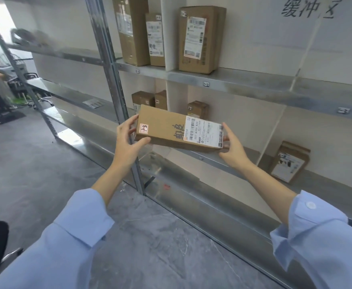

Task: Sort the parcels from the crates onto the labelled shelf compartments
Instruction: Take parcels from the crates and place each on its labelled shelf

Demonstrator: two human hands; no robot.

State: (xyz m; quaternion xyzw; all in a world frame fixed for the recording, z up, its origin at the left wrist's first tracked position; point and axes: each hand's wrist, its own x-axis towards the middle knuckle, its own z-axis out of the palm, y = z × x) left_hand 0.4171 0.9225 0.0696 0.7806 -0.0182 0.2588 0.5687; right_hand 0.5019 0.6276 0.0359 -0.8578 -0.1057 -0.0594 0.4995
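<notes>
While the person stands in front of the metal shelf rack, both hands hold one long brown parcel in the air, level with the middle shelf and just in front of it. The left hand grips the parcel's left end, thumb along the near lower edge and fingers curled over the far side. The right hand grips the right end, its fingers curled round the corner where the white shipping label wraps over. The parcel lies flat and slightly tilted, its right end lower. A small red-edged sticker with handwriting sits near its left end, and dark handwritten characters run across the middle. Both sleeves are light blue.

On the upper shelf, a tall box and a slimmer box stand upright, touching, left of a white divider. Right of that divider stands a wider box. On the middle shelf behind the parcel, two small boxes stand side by side, and another small box is in the next compartment. Far to the right, a box leans back against the wall. Small tags are fixed to the shelf edges; their text is too small to read. Handwritten characters mark the wall at top right. The floor is grey.
</notes>
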